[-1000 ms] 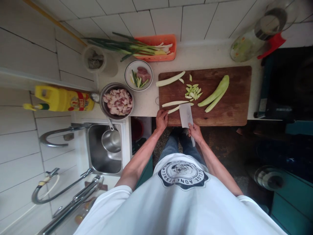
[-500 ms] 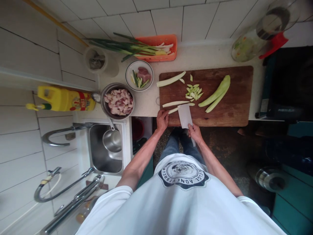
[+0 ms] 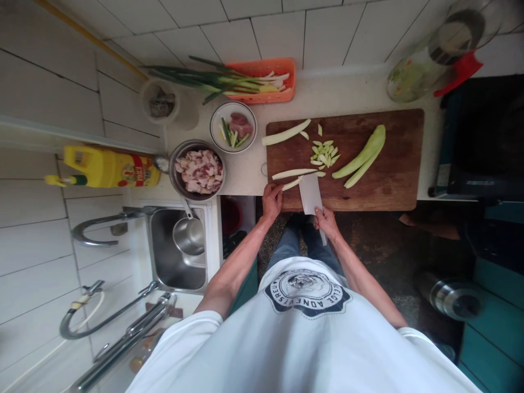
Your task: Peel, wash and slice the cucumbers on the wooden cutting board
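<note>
My left hand (image 3: 272, 202) pinches the left end of a thin strip of pale green, cucumber-like vegetable (image 3: 291, 184) at the front edge of the wooden cutting board (image 3: 380, 191). In my right hand (image 3: 326, 222) is the handle of a cleaver (image 3: 311, 195). Its broad blade lies over the strip, hiding part of it. Just behind runs another long strip (image 3: 292, 173). Several small cut pieces (image 3: 324, 154) are heaped mid-board. One more strip (image 3: 286, 132) overhangs the board's left edge, and large lengths of the same vegetable (image 3: 362, 153) rest on the right.
Left of the board stand a pot of cut raw meat (image 3: 199, 170) and a plate (image 3: 214, 131) with meat and scallion pieces. Behind is an orange basket (image 3: 262, 97) with scallions. A sink (image 3: 161, 262) holds a saucepan (image 3: 189, 236). Another person's leg (image 3: 434, 228) shows at right.
My hands, the cleaver and the vegetable strips look nearly unmoved. More of the other person's leg shows at right, where mostly feet were visible before.
</note>
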Demonstrator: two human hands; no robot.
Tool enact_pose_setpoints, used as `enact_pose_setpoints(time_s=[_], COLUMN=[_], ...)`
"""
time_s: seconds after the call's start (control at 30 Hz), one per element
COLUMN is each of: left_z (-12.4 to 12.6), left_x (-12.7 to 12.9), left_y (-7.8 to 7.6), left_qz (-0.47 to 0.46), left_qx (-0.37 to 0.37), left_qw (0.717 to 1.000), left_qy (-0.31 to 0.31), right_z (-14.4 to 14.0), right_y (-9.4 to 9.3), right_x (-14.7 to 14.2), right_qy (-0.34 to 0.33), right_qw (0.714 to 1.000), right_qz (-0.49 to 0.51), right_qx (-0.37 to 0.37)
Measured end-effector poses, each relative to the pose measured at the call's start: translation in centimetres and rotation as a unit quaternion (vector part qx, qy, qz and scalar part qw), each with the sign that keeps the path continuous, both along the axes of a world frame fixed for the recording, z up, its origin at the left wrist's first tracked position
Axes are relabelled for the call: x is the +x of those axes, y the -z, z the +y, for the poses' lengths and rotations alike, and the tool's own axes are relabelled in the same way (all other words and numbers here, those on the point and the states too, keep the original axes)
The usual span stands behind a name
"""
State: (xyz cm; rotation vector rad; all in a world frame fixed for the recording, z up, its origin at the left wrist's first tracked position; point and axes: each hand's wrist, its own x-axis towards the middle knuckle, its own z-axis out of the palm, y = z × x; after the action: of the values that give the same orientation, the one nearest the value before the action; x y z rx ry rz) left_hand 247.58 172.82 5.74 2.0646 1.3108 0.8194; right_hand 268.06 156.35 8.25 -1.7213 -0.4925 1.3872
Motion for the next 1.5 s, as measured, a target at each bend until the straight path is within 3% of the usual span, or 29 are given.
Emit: enact_pose_setpoints(time_s=[0.63,1.0,1.27,1.5], left_z=[0.0,0.0,0.0,-0.1], left_x=[-0.2,-0.2,-0.2,-0.2], left_y=[0.2,0.6,0.6,0.6], left_qz=[-0.003,-0.021,-0.016,-0.028], left_qx=[-0.010,-0.021,-0.005,-0.016], left_qw=[1.000,1.000,1.000,0.999], left_qy=[0.014,0.005,-0.001,-0.005], right_z=[-0.2,0.0,0.0,0.0], right_y=[1.2,0.4,0.0,-0.1], right_x=[-0.3,-1.4,-1.3,-2.6], right_qy=[-0.024,-0.062,-0.026,-0.054], right_qw=[0.998,0.998,1.000,0.998], right_qz=[0.051,0.022,-0.014,0.017], right_qx=[0.010,0.013,0.001,0.009])
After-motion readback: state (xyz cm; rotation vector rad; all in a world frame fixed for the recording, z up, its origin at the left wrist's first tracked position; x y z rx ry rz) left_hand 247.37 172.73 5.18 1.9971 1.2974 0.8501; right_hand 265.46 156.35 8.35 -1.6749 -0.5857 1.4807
